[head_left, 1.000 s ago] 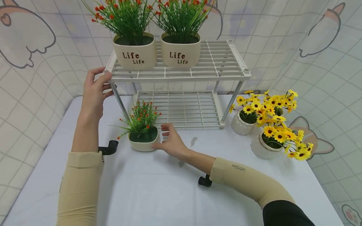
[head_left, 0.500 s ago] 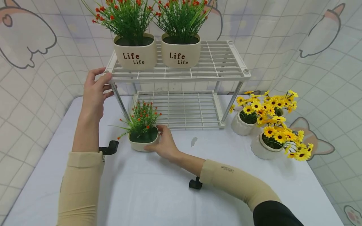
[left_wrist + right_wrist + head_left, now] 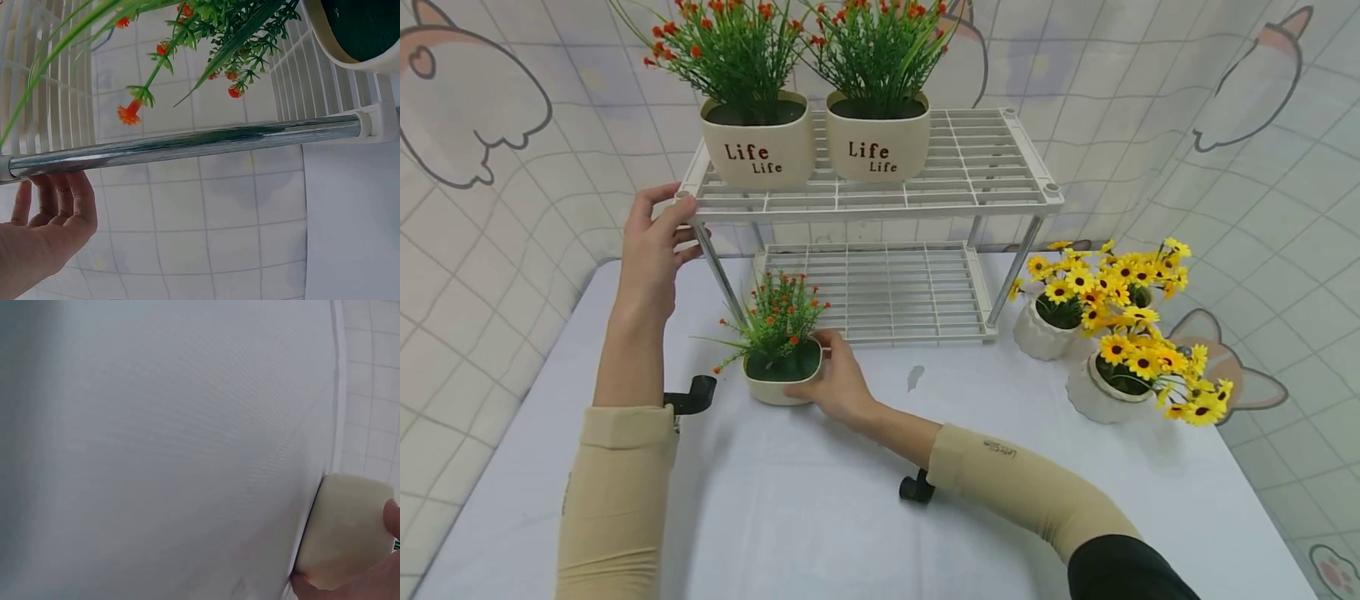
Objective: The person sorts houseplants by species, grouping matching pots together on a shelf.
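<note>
I have the right grip (image 3: 838, 383) pinched on the right end of the small cream pot (image 3: 767, 392), thumb across its near side and fingers round its right side, spread only as far as the pot between them. That pot stands upright on the counter (image 3: 880, 533) in front of the near left corner of the lower shelf (image 3: 910, 287); I cannot tell whether it touches the shelf. Its green plant (image 3: 778, 321) with small red flowers reaches up beside the near left post (image 3: 718, 267).

My left grip (image 3: 651, 242) holds the near left corner of the upper shelf (image 3: 1000, 158), thumb on top and fingers bent in beneath, close behind the top of the post in the left wrist view.

On the upper shelf I see 2 larger cream pots, the left pot (image 3: 760, 154) and the right pot (image 3: 880, 146), side by side and lettered "Life Life", both with red-flowered plants. To the right of the rack, on the counter, are a far white pot (image 3: 1041, 333) and a near white pot (image 3: 1093, 396) among yellow flowers (image 3: 1142, 362), with more blooms crowded behind them
</note>
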`<state>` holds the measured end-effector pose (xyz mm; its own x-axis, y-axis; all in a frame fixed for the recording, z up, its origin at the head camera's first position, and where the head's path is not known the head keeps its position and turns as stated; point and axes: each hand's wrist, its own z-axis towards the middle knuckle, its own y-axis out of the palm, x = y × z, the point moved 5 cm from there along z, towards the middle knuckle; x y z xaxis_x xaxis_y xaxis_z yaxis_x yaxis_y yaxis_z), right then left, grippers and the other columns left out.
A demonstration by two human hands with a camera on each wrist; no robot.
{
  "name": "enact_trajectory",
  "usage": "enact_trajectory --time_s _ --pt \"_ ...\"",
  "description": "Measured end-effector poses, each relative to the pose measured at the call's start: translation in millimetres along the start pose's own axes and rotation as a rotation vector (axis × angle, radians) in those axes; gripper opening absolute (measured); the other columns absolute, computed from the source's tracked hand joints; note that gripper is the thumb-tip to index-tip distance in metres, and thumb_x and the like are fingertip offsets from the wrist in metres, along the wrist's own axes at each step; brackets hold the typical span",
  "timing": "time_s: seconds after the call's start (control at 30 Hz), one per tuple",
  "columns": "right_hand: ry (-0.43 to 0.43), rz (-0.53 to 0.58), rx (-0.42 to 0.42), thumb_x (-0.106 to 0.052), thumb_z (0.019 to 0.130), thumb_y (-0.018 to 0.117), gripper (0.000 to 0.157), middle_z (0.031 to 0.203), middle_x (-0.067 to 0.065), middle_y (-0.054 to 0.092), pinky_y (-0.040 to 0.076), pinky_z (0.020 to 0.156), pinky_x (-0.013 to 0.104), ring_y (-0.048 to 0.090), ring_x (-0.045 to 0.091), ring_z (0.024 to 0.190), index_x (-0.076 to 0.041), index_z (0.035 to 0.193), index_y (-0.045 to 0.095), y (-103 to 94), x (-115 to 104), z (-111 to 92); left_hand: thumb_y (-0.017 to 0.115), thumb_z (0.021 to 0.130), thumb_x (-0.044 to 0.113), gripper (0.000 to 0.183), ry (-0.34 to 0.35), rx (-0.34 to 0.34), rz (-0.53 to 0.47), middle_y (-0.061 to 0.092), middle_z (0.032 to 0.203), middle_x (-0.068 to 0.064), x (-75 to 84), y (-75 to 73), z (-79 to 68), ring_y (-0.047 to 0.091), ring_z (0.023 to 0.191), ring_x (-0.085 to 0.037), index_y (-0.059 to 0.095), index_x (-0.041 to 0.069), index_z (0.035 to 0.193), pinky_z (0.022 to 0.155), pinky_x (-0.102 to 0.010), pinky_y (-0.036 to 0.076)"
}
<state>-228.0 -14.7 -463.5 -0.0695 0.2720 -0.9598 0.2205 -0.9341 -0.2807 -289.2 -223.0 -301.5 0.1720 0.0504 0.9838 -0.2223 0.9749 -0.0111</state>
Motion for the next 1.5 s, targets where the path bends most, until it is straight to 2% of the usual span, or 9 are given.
enact_trajectory --time_s 0.37,0.73,0.9,1.03,1.27,1.5 --pt "0.022 -0.001 -0.006 -0.012 0.077 0.092 0.085 0.143 0.011 0.050 0.038 0.109 0.040 0.049 0.027 0.130 -0.001 0.145 0.043 -13.5 4 -8 0.062 0.103 0.039 0.045 -0.004 0.007 -0.007 0.059 0.128 -0.007 -0.3 -3.8 1.0 0.060 0.103 -0.020 0.050 0.020 0.142 0.092 -0.036 0.043" --pt "0.033 0.025 -0.069 -0.009 0.078 0.091 0.087 0.149 0.009 0.046 0.044 0.105 0.039 0.044 0.028 0.134 -0.004 0.149 0.041 -46.1 0 -27 0.061 0.103 0.039 0.045 0.005 0.013 0.001 0.058 0.132 -0.010 0.7 -3.0 0.4 0.059 0.104 -0.020 0.050 0.020 0.142 0.094 -0.037 0.042" --pt "0.030 0.069 -0.106 -0.006 0.079 0.089 0.088 0.151 0.008 0.042 0.048 0.102 0.039 0.042 0.026 0.137 -0.005 0.150 0.039 -62.4 -8 -37 0.061 0.103 0.039 0.045 0.006 0.014 -0.001 0.058 0.131 -0.009 0.8 -2.1 0.6 0.059 0.105 -0.021 0.050 0.020 0.142 0.094 -0.038 0.042" --pt "0.004 0.033 -0.121 -0.010 0.080 0.089 0.087 0.153 0.007 0.043 0.047 0.103 0.043 0.041 0.028 0.139 -0.006 0.151 0.039 -74.4 -18 -44 0.061 0.103 0.039 0.044 0.002 0.017 0.003 0.059 0.129 -0.008 0.5 -1.5 0.7 0.059 0.105 -0.021 0.050 0.020 0.142 0.094 -0.038 0.042" --pt "0.011 -0.004 -0.140 -0.014 0.078 0.091 0.090 0.152 0.005 0.044 0.046 0.104 0.044 0.043 0.027 0.139 -0.010 0.151 0.040 -96.0 -30 -55 0.060 0.103 0.040 0.045 -0.001 0.012 0.026 0.058 0.131 -0.007 0.0 1.1 -0.1 0.059 0.107 -0.022 0.049 0.021 0.143 0.097 -0.038 0.042" --pt "-0.024 -0.012 -0.165 -0.015 0.078 0.091 0.090 0.152 0.008 0.043 0.045 0.105 0.046 0.041 0.029 0.142 -0.009 0.151 0.039 -117.7 -48 -65 0.060 0.104 0.040 0.046 0.008 0.004 0.018 0.056 0.136 -0.015 0.3 1.6 -0.8 0.059 0.107 -0.022 0.048 0.019 0.143 0.098 -0.039 0.042"
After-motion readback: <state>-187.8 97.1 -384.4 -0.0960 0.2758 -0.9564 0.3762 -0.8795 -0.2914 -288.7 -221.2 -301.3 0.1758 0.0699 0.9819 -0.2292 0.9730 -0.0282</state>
